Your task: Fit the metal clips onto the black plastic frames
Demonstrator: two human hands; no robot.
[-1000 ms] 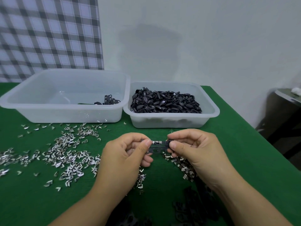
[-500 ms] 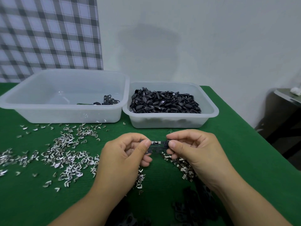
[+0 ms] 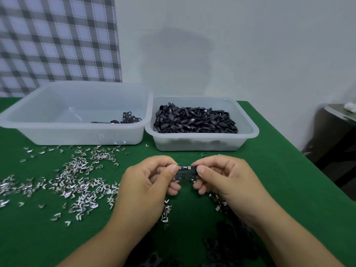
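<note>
Both hands, left hand (image 3: 148, 182) and right hand (image 3: 227, 178), pinch one frame (image 3: 185, 173) at near centre, clips (image 3: 185, 167) on it. Left bin (image 3: 77, 132) holds few; many loose clips (image 3: 77, 182) remain.

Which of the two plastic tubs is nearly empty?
The larger left tub: it holds only a few black frames, while the smaller right tub is heaped with black parts.

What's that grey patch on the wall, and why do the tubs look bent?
Head view: the grey patch is a soft shadow, likely the person's own; the wide lens bows the rim of the large tub; the metal clips glint; the black frames at the bottom edge are dim and blurred.
</note>
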